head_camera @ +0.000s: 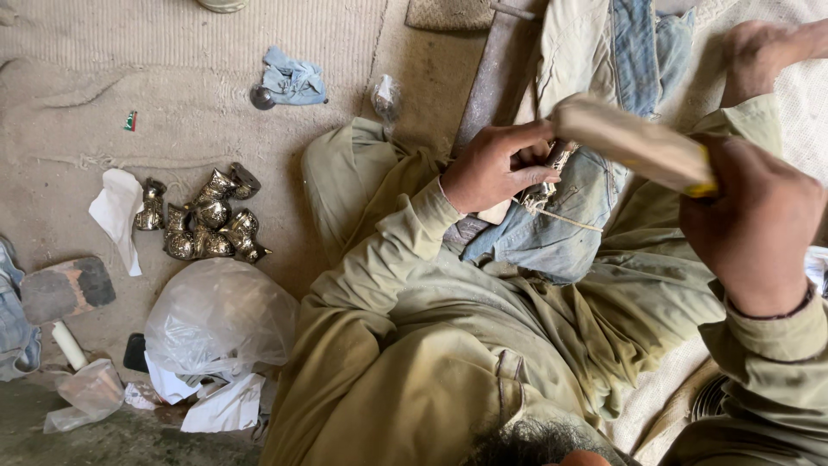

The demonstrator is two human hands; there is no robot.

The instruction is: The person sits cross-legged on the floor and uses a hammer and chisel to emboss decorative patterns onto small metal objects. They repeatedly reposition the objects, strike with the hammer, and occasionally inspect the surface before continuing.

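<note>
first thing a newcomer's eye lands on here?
Right of centre, the left hand pinches a small metal piece over blue denim cloth on the lap, while the right hand grips a flat wooden tool above it. Next, at left on the mat, a cluster of shiny metal pieces beside a clear plastic bag.

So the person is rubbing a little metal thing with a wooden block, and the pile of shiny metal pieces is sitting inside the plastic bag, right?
Not quite. The head view shows the pile of shiny metal pieces lying bare on the mat, above the plastic bag, not inside it. The rest fits: the left hand holds a little metal thing and the right hand holds a wooden block against it.
</note>
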